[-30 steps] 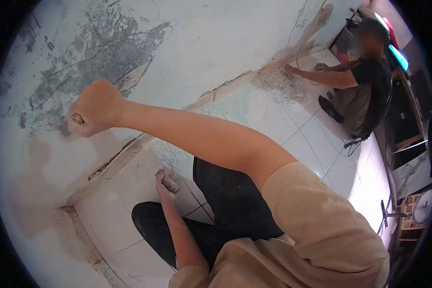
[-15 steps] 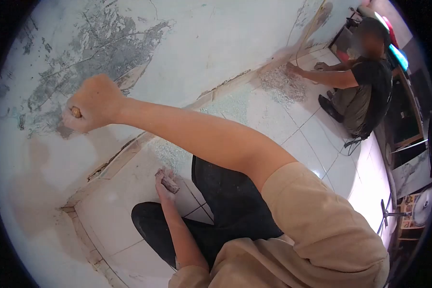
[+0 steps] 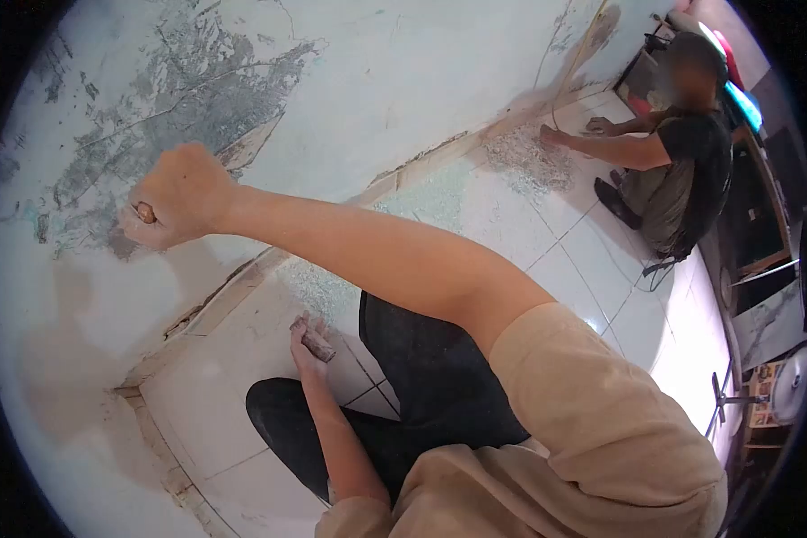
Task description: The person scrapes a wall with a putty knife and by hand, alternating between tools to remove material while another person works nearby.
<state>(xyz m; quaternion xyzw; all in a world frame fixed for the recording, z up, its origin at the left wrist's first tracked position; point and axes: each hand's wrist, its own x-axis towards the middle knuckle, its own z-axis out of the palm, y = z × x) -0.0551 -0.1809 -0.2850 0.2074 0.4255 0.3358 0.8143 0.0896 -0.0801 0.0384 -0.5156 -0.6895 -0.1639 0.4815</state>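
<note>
The right hand [image 3: 184,193] is clenched in a fist round a brown-handled tool [image 3: 145,213] whose butt alone shows, held against the flaking, grey-patched wall [image 3: 377,81], seemingly for firm pressure, while the left hand [image 3: 303,348] grips a small dusty block [image 3: 319,342] down by the tiled floor [image 3: 511,224].
</note>
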